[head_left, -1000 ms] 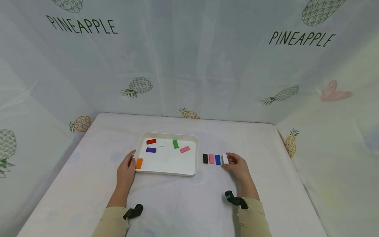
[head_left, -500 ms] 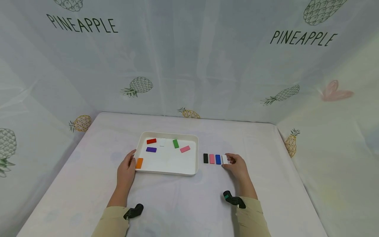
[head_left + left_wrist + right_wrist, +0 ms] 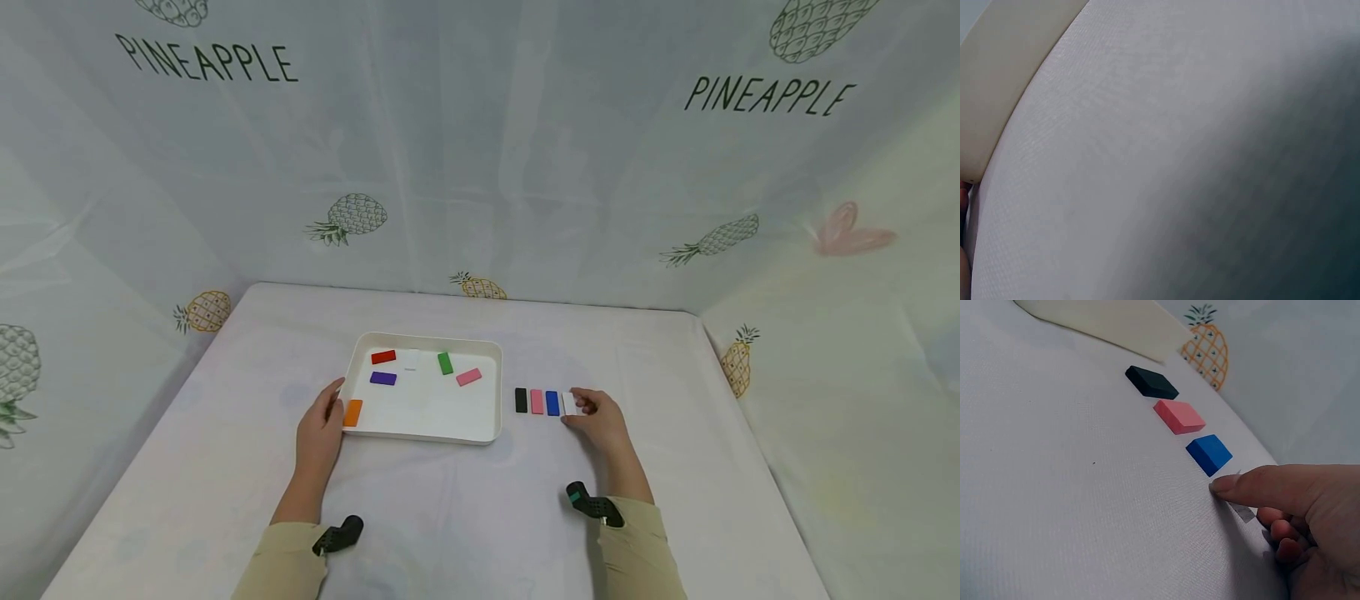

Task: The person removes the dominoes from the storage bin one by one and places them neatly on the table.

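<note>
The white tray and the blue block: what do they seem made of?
White tray: probably plastic with a smooth, dull finish, judging by its rounded corners and unbroken wall.
Blue block: matte; its even color and crisp edges suggest plastic, though painted wood is possible.

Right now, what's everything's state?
Left hand, touching tray.
Right hand, pinching outer white block.
Outer white block, held.
Tray, on table.
Red block, in tray.
Purple block, in tray.
Green block, in tray.
Orange block, in tray.
Inner pink block, in tray.
Inner white block, in tray.
Black block, on table.
Blue block, on table.
Outer pink block, on table.
</note>
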A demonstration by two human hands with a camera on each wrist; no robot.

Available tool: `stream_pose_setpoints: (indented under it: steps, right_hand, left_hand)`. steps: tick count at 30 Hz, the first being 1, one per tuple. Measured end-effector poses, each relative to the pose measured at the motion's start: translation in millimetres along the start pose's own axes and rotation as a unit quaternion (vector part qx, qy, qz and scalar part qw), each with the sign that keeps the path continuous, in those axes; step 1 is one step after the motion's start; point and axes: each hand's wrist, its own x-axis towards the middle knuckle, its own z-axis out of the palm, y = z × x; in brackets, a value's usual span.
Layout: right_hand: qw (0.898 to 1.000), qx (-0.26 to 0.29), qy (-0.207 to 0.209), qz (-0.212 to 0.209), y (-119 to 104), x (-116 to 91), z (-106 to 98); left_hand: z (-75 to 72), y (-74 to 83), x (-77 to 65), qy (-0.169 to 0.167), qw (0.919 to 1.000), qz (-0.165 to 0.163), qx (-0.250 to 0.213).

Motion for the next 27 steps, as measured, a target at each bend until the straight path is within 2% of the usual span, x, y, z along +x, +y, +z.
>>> stream_pose_setpoints:
  steps: [27]
  right_hand:
    - [1.0, 0.009, 0.004, 0.004, 3.3, 1.8, -1.3]
  left_hand:
    - [-0.6, -0.2, -2.2, -0.003, 1.0, 0.0, -0.006]
